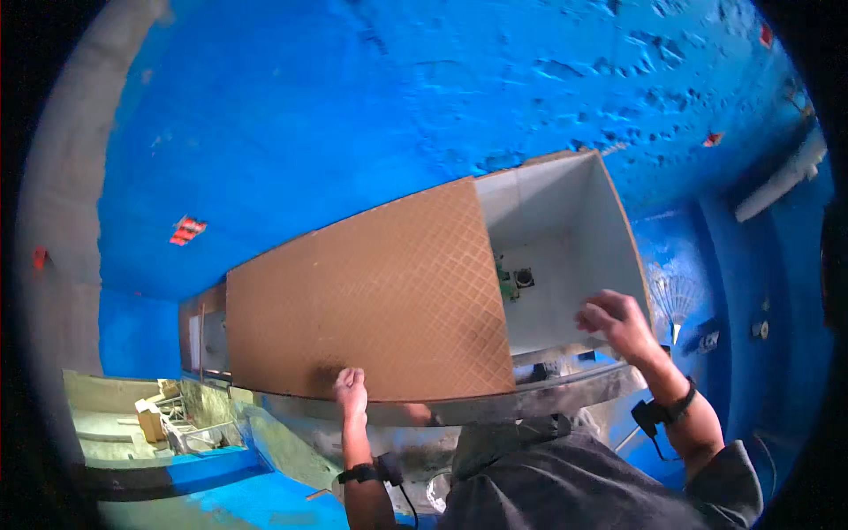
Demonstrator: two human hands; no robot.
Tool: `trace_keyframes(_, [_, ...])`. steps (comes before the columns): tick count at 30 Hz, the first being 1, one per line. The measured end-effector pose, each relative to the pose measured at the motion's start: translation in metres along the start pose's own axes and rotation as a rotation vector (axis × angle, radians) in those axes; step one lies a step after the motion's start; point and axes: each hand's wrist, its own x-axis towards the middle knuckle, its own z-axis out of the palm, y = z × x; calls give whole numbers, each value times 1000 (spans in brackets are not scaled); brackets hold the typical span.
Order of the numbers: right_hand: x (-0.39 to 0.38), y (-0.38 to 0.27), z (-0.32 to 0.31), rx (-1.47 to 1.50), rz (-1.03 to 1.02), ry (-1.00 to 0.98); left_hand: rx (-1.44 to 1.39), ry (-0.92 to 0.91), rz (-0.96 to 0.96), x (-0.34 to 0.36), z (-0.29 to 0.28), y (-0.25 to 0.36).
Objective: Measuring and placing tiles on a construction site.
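Brown, broad, flat board [371,300] at centre frame: support evenly along the lower edge with the left hand [352,387], curled there, pinch impossible to confirm. Best shifted slowly and level, without scraping the white-lined open box [552,309] right of centre. Keep the right hand [618,325], loosely bent around nothing visible, clear of the rim. Across the board: plainer at left, dark-smudged near bottom centre, diamond-latticed toward right.

Brown board [371,296]: wood-like, matt, crosshatched. Front rim [539,400]: shiny, metal-looking. Wall [636,79]: painted, pitted, rough.
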Motion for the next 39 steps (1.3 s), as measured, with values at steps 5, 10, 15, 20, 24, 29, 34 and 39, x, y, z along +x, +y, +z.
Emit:
trace_keyframes(5, [82, 77, 98, -74, 146, 125, 0, 5, 92, 52, 23, 20])
trace_keyframes(10, [168, 196, 157, -1199, 154, 58, 42, -195, 450, 120, 10, -4])
trace_keyframes(15, [139, 82, 212, -9, 350, 318, 220, -154, 185, 79, 29, 92])
trace_keyframes(20, [121, 83, 193, 116, 295, 365, 364, -292, 299, 83, 96, 91])
trace_keyframes(24, [121, 74, 200, 115, 345, 340, 421, -201, 330, 121, 76, 78])
trace_keyframes(29, [117, 98, 183, 80, 413, 344, 371, 16, 288, 148, 37, 56])
trace_keyframes(34, [119, 87, 180, 78, 410, 371, 387, -39, 373, 201, 39, 34])
trace_keyframes(39, [125, 85, 162, 154, 398, 393, 313, 24, 378, 200, 36, 40])
